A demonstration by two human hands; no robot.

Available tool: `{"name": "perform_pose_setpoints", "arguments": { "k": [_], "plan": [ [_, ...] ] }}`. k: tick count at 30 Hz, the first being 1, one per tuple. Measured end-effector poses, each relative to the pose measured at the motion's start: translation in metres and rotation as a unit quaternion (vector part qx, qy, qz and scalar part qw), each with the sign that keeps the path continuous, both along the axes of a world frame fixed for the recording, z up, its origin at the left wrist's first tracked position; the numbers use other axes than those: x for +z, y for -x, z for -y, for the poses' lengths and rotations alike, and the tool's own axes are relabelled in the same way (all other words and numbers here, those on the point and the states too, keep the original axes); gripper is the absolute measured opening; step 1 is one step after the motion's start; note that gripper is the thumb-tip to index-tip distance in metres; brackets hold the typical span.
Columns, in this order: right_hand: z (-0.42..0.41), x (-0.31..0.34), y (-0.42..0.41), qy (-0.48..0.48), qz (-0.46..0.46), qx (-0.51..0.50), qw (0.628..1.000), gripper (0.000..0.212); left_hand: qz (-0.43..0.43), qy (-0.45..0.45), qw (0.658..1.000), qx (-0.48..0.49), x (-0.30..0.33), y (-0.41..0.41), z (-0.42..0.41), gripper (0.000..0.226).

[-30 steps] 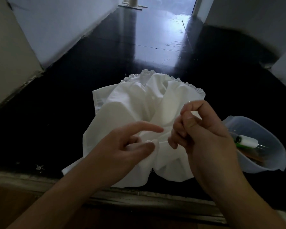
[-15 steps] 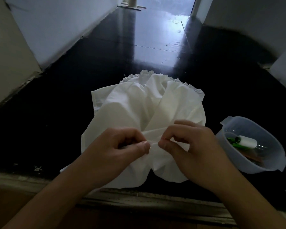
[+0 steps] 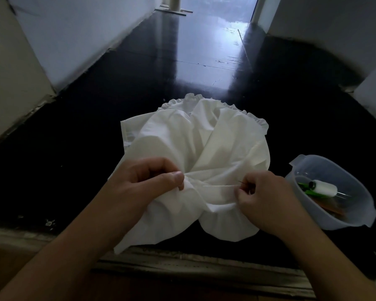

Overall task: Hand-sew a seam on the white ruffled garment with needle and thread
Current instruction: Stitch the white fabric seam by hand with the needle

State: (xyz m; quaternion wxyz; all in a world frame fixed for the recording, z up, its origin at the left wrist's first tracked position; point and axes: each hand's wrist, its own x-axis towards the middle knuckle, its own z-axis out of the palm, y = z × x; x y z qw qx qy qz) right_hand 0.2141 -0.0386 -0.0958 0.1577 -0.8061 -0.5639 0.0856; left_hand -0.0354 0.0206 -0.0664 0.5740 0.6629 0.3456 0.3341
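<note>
The right hand [image 3: 267, 198], pinching the needle [image 3: 241, 182], is now drawing thread [image 3: 217, 186] taut rightward, away from the left hand [image 3: 148, 181] gripping the white garment [image 3: 204, 144] at frame centre: a stitch is being pulled through

Head view, downward (near the floor [image 3: 139, 88])

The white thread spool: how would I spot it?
Look right of the white ruffled garment to the translucent plastic tub on the black floor. The white thread spool lies inside on its side, the only white cylinder among green and orange bits.
</note>
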Motion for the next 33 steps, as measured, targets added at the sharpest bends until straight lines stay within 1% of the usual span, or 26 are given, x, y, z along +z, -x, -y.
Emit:
{"name": "perform_pose_setpoints", "arguments": {
  "k": [4,9,15,17,19,20,22,24,27,30,32,33],
  "plan": [
    [0.000,-0.001,-0.004,0.011,0.015,-0.029,0.999,0.022,0.024,-0.018,0.999,0.027,-0.001,0.003,-0.003,0.030],
    [0.001,0.002,-0.007,0.026,0.014,-0.060,0.998,0.022,0.041,0.000,0.998,0.048,0.002,0.003,-0.002,0.023],
    [0.006,0.011,-0.010,0.035,0.012,-0.085,0.996,0.021,0.022,-0.014,0.998,0.065,0.001,0.004,-0.004,0.021],
    [0.008,0.013,-0.012,0.028,0.009,-0.099,0.995,0.022,0.010,-0.021,0.997,0.067,0.002,0.005,-0.004,0.015],
    [0.009,0.016,-0.012,0.004,0.007,-0.110,0.994,0.015,0.014,-0.012,0.998,0.068,0.004,0.006,-0.004,0.008],
    [0.009,0.018,-0.011,-0.016,0.010,-0.115,0.993,0.009,0.015,-0.011,0.998,0.066,0.005,0.006,-0.004,0.009],
    [0.009,0.022,-0.005,-0.070,0.005,-0.118,0.991,0.011,0.002,-0.020,0.998,0.054,0.007,0.008,-0.003,0.013],
    [0.010,0.031,0.007,-0.139,-0.053,-0.089,0.985,0.017,-0.009,-0.015,0.999,0.046,0.009,0.009,-0.001,0.023],
    [0.016,0.046,0.035,-0.197,-0.197,0.027,0.960,0.020,-0.013,-0.003,0.999,0.037,0.011,0.009,0.001,0.025],
    [0.023,0.054,0.061,-0.198,-0.296,0.132,0.925,0.011,-0.023,-0.012,0.999,0.024,0.011,0.008,0.002,0.026],
    [0.024,0.053,0.071,-0.176,-0.326,0.157,0.915,0.009,-0.014,-0.004,1.000,0.010,0.011,0.007,0.003,0.025],
    [0.023,0.051,0.074,-0.165,-0.325,0.161,0.917,0.010,-0.012,-0.003,1.000,0.002,0.011,0.006,0.004,0.024]
  ]
}}
